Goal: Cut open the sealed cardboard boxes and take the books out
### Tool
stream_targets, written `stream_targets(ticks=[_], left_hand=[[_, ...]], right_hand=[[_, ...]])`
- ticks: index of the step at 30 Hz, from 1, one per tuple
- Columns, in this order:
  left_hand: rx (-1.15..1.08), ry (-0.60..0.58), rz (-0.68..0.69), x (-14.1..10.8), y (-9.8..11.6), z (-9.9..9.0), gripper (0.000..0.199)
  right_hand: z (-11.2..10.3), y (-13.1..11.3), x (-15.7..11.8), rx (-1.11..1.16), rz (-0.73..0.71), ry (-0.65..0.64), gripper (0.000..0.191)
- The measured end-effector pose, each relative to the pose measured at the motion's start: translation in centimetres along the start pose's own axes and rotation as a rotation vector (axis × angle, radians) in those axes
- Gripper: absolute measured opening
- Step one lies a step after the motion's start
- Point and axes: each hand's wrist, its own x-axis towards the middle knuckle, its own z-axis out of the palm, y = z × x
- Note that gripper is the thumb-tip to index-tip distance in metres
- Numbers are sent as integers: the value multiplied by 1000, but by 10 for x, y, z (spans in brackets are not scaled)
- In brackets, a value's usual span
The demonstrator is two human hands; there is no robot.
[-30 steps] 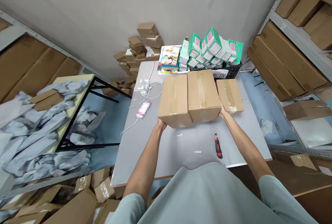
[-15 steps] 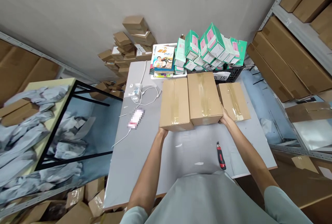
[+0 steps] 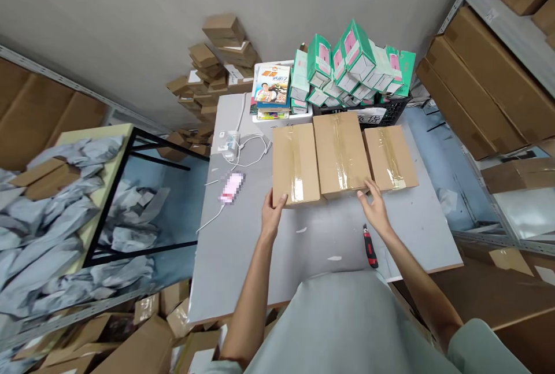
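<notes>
Three taped cardboard boxes stand side by side on the table: a left box point(image 3: 296, 160), a taller-looking middle box point(image 3: 341, 151) and a smaller right box point(image 3: 391, 154). My left hand point(image 3: 272, 215) is at the front left corner of the left box, thumb apart from the fingers, touching or almost touching the cardboard. At the front right corner of the middle box is my right hand point(image 3: 374, 209), fingers spread and holding nothing. A red and black utility knife point(image 3: 370, 247) lies on the table in front of the boxes.
Behind the boxes are a white bin point(image 3: 269, 125) with books and a black crate point(image 3: 392, 114) piled with green boxes point(image 3: 359, 56). A charger with cables point(image 3: 228, 145) and a pixelated phone point(image 3: 232, 187) lie left. Shelving and a rack of grey parcels point(image 3: 60, 229) flank the table.
The left and middle boxes now rest squarely in line with the right box. My hands have loosened from their outer sides, and the right hand has drawn back slightly.
</notes>
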Motion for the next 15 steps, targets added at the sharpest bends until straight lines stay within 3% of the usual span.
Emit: stream_targets(ticks=[4,8,11,14,15], left_hand=[[127,126,27,-17,7,9,94],[204,165,241,-44,22,36,89],[181,50,448,-73,34,79,79],[165,-114,521,-101,36,137,59],[121,-241,497,-108,35,159,53]], right_hand=[[3,2,7,-156,-60,84,73],[-44,23,40,-492,151,253,97],[-78,40,58,-643,338,158,126],[-89,50,66,-655,379,69,139],[-90,51,67,-642,384,71,140]])
